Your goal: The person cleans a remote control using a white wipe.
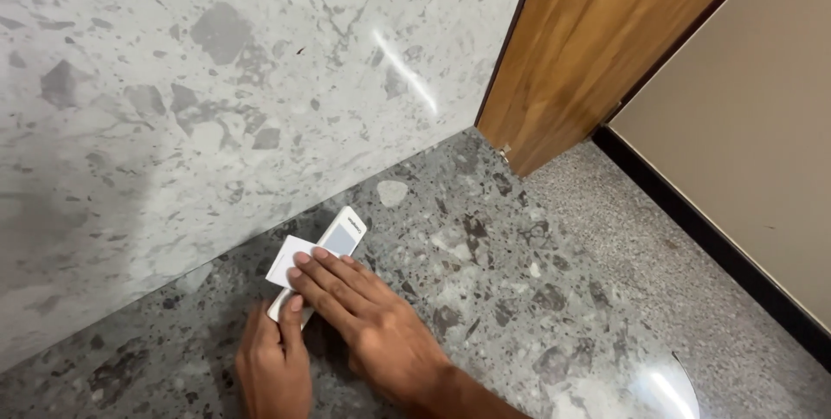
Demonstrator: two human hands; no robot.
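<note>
on the dark speckled stone floor, close against the foot of the pale marble wall, lies a slim white remote control with a small grey screen near its upper end. it lies aslant, its upper end pointing up and to the right, away from the hands, its lower end hidden under fingers. just left of the remote, touching or slipped partly beneath it, is a small white card, one corner pointing toward the wall.

the right hand reaches in from the lower right and lies flat across the lower half of the remote, fingers stretched out and close together, fingertips reaching the card's edge beside the remote; it presses down on both rather than curling round either. the left hand comes up from below the remote, its fingers bent, with the thumb and forefinger closing on the remote's lower end. how firm that pinch is cannot be told, since the right hand's fingers cover the spot.

well to the right of the remote, a brown wooden door stands where the marble wall ends, a small metal stop at its lower corner. further right again from the remote runs a beige wall with a dark skirting strip along its base.
</note>
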